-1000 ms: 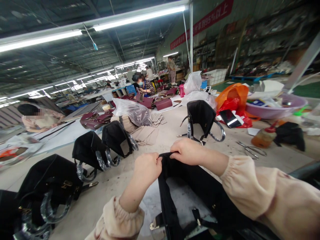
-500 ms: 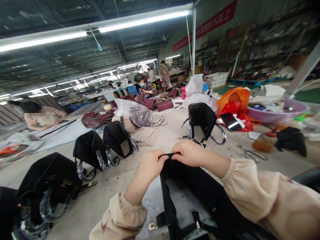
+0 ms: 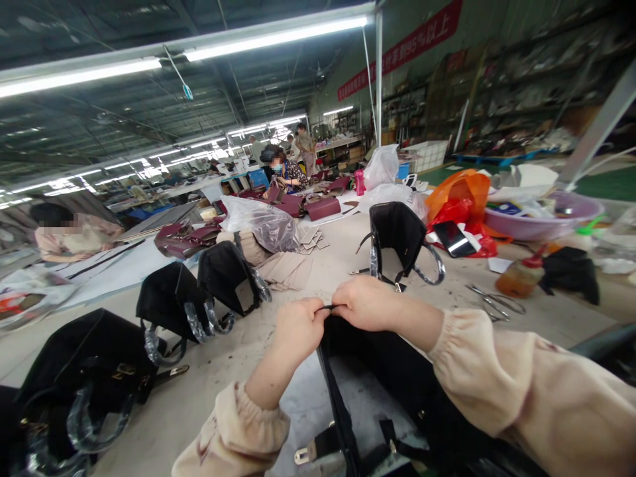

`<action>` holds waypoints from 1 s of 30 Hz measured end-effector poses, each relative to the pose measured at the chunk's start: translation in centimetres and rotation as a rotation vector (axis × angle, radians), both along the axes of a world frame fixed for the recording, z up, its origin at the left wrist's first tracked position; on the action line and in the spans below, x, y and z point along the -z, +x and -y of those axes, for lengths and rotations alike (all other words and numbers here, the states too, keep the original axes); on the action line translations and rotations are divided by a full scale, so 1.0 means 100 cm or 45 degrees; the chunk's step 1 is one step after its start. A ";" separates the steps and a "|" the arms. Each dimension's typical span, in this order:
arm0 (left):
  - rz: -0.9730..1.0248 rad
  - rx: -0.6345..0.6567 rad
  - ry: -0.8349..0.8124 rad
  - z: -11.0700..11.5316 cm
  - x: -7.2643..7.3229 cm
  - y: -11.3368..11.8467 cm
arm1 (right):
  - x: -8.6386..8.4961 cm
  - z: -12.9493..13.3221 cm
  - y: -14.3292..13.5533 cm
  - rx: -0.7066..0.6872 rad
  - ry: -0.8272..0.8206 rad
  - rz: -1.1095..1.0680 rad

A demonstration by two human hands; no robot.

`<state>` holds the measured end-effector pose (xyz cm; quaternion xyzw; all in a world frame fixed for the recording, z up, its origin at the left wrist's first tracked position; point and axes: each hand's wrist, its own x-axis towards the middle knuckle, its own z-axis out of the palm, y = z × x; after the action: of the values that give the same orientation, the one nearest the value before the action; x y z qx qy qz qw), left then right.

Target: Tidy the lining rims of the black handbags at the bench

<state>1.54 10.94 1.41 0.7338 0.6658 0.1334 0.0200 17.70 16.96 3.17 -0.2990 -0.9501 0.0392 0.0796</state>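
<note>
A black bag (image 3: 392, 371) lies in front of me at the lower middle, its opening towards me, with a strap and metal clasp at its left side. At its far edge my left hand (image 3: 299, 330) pinches the black rim between thumb and finger. My right hand (image 3: 365, 303) grips the same rim just to the right, the fingertips of both hands nearly touching. Below the rim the black side panel hangs down towards the table (image 3: 238, 371).
Black bags with plastic-wrapped handles stand at the left (image 3: 89, 364) and beyond my hands (image 3: 397, 238). At the right are scissors (image 3: 494, 301), an amber bottle (image 3: 519, 278), a phone (image 3: 453, 238) and a purple basin (image 3: 546, 222). A person (image 3: 74, 235) works at the far left.
The view has shifted slightly, so surrounding things sit a little further left. Both hands keep their hold on the rim, and the bag's near part has moved little.
</note>
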 end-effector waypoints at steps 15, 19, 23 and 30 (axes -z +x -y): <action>0.084 -0.005 -0.076 -0.001 -0.008 -0.001 | 0.001 0.000 0.016 0.119 -0.091 0.074; 0.150 0.084 -0.104 0.002 -0.014 0.000 | 0.004 0.004 0.017 0.151 -0.018 0.103; 0.125 0.156 -0.123 -0.001 -0.016 0.005 | 0.001 0.011 0.011 0.155 0.040 0.148; -0.015 0.067 -0.107 -0.004 -0.011 0.009 | -0.003 0.016 0.006 0.188 0.024 0.198</action>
<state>2.41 11.39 2.49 0.7504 0.6514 0.1004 0.0505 18.34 15.36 3.48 -0.3694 -0.9292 0.0009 0.0110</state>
